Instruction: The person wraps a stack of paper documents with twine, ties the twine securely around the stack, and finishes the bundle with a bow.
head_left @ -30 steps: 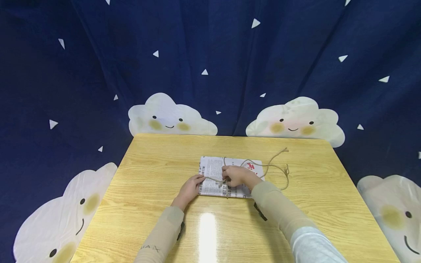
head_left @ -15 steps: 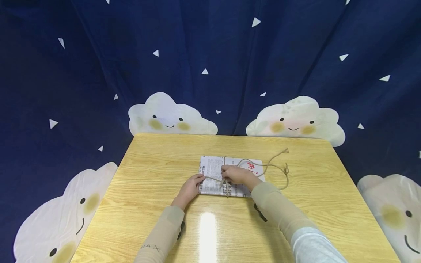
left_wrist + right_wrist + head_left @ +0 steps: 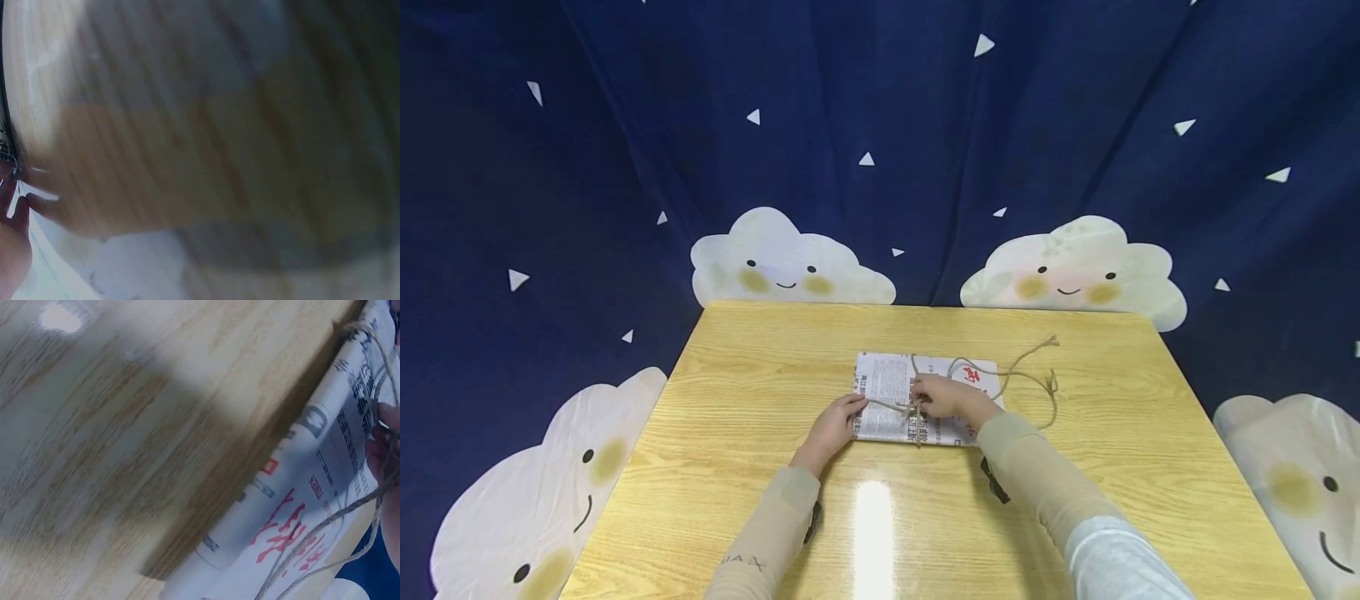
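A flat package wrapped in newspaper [image 3: 880,375] lies on the wooden table, with brown twine [image 3: 886,405] round it and crossing on top. My left hand [image 3: 831,427] is at the package's left edge and pinches a strand stretched from the crossing. Only part of that hand [image 3: 15,240] shows in the left wrist view. Over the middle of the package, my right hand [image 3: 947,397] pinches the twine just right of the crossing. In the right wrist view, its curled fingers [image 3: 377,450] touch the twine [image 3: 350,507] above the printed paper [image 3: 312,462]; the fingertips are partly hidden.
Two loose twine ends [image 3: 1051,385] trail past the package's right side onto the wooden table [image 3: 760,367]. A dark blue curtain [image 3: 820,83] with clouds and white triangles hangs behind and beside the table. Bright glare [image 3: 874,533] shows near the front.
My right fingertips have shifted slightly to the right along the twine, so more of the crossing shows. My left hand stays at the package's left edge with the strand.
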The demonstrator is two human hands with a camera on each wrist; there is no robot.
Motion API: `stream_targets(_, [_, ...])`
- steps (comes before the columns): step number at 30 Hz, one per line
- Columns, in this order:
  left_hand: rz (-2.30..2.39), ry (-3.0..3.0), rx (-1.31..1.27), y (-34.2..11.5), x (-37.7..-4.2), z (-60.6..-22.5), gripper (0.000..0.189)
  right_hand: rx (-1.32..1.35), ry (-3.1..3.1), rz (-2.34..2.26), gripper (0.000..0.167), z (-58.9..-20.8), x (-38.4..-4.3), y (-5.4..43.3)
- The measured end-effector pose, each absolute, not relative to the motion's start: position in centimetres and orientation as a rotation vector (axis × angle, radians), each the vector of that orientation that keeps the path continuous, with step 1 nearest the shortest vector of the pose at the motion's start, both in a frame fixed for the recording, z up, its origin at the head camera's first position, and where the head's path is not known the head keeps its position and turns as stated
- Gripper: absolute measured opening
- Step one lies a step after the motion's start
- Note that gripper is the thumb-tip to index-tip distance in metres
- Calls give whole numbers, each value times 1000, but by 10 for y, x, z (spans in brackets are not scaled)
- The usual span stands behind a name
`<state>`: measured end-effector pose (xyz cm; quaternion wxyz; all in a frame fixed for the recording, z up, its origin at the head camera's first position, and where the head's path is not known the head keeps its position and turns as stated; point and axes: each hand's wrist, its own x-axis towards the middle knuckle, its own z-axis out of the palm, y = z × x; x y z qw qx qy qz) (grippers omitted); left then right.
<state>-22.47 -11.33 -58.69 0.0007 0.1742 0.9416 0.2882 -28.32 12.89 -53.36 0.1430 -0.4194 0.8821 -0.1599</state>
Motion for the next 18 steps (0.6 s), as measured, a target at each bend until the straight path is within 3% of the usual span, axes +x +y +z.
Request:
stream_targets(6, [916,2960,555,-114,-225,-588,37,-1047,2543,-546,10,-532,-288,130])
stream_targets(18, [921,2972,571,-114,-224,-587,35,-1069,2659,-564,10,-534,-289,128])
